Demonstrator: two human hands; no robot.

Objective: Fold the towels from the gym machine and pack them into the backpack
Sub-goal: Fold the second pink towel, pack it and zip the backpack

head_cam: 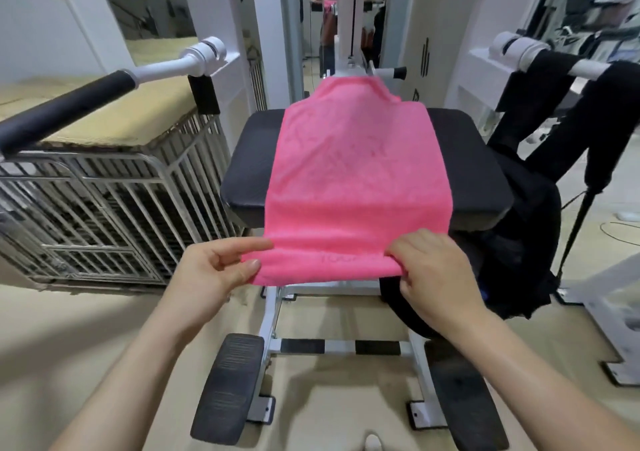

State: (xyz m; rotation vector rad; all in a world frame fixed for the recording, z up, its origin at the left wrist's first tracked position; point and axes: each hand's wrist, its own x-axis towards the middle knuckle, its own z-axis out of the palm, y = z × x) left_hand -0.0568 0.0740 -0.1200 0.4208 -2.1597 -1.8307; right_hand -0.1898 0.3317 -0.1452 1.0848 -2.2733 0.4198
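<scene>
A pink towel (349, 173) is spread lengthwise over the black padded bench (249, 173) of a white gym machine (344, 34). Its far end is draped up against the machine's post, and its near end is held out past the bench's front edge. The near left corner is pinched between the thumb and fingers of the left hand (211, 274). The near right corner is gripped by the right hand (436, 274), with fingers curled over the cloth. A black backpack (526, 242) is seen just right of the bench. Two black towels (606, 111) are draped over the machine's right arm. A metal cage (104, 208) is seen at left.
</scene>
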